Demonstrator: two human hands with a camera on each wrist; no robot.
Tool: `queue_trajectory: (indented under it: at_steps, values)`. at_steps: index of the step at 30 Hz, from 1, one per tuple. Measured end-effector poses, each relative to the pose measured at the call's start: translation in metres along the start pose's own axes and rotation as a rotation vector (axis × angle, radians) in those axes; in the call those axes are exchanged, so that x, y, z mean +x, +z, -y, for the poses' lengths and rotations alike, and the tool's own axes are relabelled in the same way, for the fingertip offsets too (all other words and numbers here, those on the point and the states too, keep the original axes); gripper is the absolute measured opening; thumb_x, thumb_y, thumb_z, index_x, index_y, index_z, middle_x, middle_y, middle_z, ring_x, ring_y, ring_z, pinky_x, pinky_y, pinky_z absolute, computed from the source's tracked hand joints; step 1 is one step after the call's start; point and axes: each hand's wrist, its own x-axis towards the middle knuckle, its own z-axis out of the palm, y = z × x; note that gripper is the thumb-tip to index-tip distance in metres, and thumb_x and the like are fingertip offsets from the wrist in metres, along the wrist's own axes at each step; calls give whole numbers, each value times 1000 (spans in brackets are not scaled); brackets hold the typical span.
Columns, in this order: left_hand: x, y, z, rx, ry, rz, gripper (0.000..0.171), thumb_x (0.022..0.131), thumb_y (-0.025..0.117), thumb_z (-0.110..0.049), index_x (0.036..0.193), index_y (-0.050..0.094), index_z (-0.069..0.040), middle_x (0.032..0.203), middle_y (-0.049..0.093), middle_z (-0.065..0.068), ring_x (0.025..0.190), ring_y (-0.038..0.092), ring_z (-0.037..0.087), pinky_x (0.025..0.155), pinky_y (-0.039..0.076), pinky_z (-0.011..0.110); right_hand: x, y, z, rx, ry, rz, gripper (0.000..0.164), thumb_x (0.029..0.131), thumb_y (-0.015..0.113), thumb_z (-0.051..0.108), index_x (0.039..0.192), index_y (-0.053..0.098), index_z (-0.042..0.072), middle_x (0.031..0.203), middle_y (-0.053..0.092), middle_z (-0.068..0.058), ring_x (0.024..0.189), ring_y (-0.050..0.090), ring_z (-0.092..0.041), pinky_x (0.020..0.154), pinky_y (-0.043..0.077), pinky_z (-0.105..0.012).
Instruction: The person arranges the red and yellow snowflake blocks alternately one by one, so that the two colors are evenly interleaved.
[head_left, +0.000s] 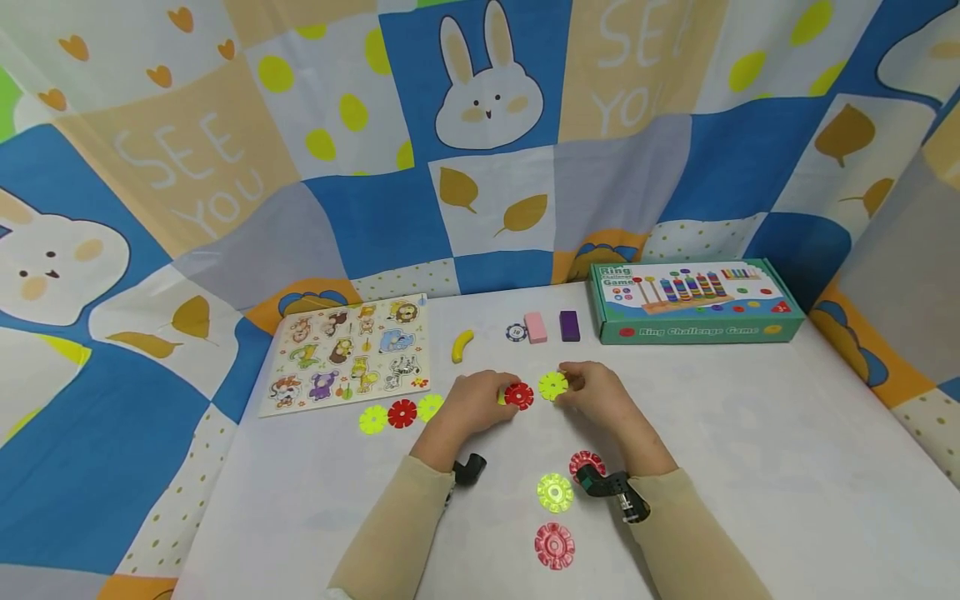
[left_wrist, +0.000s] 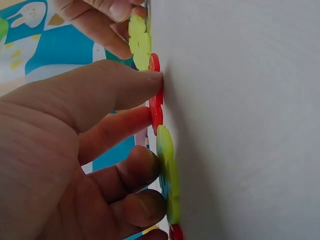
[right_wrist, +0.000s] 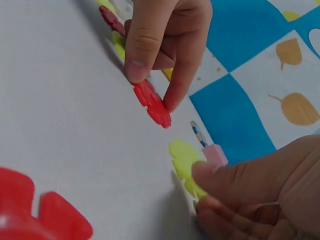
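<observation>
My left hand (head_left: 476, 404) pinches a red flower-shaped disc (head_left: 519, 396) between thumb and finger, close over the white table. In the left wrist view its other fingers touch a yellow-green disc (left_wrist: 168, 172) beside the red one. The right hand (head_left: 602, 400) pinches another yellow-green disc (head_left: 553, 386) by its right side, with a small gap to the red disc. Left of my left hand, a yellow-green disc (head_left: 372, 419), a red disc (head_left: 402, 413) and a further yellow-green disc (head_left: 431, 407) lie edge to edge in a row; the hand hides what follows.
Nearer me lie a yellow-green disc (head_left: 555, 492), a red disc (head_left: 555, 546) and a red disc (head_left: 587, 465) partly behind the right wrist camera. Farther back are an animal puzzle board (head_left: 303, 379), yellow banana piece (head_left: 461, 346), pink block (head_left: 536, 327), purple block (head_left: 570, 326) and green game box (head_left: 697, 335).
</observation>
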Motion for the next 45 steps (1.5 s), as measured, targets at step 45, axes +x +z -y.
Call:
queue_trajectory:
  at_steps: [45]
  values:
    - [26,13,-29,25,61,-2,53,81,70,-44,130,57,-29,122,61,-7,106,53,15,96,36,48,-19,-36,10,-168,-196,24,34,87,68,27,117,64,10,82,53,-4,76,48,-20,63,43,-31]
